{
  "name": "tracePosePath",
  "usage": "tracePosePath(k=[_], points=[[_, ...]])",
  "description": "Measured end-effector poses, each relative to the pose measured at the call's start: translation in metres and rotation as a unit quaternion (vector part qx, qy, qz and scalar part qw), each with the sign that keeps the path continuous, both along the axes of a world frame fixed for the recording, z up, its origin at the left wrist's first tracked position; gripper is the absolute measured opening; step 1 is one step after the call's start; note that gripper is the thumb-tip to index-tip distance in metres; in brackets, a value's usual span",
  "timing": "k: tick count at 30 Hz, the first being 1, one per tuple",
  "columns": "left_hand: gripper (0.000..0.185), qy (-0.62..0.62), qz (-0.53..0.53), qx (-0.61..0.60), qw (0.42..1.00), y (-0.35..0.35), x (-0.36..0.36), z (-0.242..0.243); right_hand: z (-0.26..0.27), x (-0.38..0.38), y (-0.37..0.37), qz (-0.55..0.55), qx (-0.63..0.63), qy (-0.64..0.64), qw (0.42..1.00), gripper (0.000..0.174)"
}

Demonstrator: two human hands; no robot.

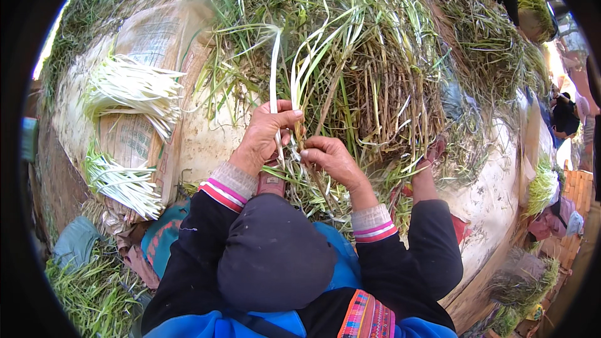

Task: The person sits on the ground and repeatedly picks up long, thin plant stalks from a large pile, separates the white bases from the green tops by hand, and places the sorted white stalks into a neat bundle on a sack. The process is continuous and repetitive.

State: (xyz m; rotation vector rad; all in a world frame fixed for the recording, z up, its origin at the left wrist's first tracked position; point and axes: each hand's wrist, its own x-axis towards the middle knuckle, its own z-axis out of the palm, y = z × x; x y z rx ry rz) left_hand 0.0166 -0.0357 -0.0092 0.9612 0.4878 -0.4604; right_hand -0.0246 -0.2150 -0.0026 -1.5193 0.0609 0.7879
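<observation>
My left hand grips a cleaned white stalk, apparently a scallion or similar allium, between thumb and fingers. A second stalk with long pale-green leaves also stands up from this hand, brown dry leaves around its lower part. Just right of it, my right hand pinches withered brown leaf strips near that stalk's base. The roots are partly hidden by my fingers. Beyond both hands lies a large heap of uncleaned stalks, green-leaved at the far end and brown towards me.
Two bundles of white stalks, a larger bundle and a smaller bundle, lie on a printed woven sack to the left. Leaf waste lies at lower left. My bent right leg borders the heap. Another person is far right.
</observation>
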Motion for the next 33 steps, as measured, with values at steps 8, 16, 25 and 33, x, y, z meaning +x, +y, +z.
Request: tracePosePath(k=[8, 16, 25, 33], points=[[0.014, -0.034, -0.069, 0.005, 0.997, -0.014, -0.01, 0.012, -0.008, 0.024, 0.029, -0.318, 0.149, -0.064, 0.934, 0.014], [0.01, -0.049, -0.037, 0.035, 0.997, -0.024, -0.016, 0.011, -0.008, 0.014, 0.023, -0.374, 0.19, -0.045, 0.907, 0.005], [0.01, -0.108, 0.162, 0.036, 0.98, 0.005, 0.001, 0.012, -0.098, -0.054, -0.046, -0.117, -0.42, -0.091, 0.895, 0.019], [0.019, -0.125, 0.018, -0.017, 0.992, 0.0, 0.003, 0.016, -0.052, -0.029, -0.041, 0.141, -0.503, -0.134, 0.842, 0.035]])
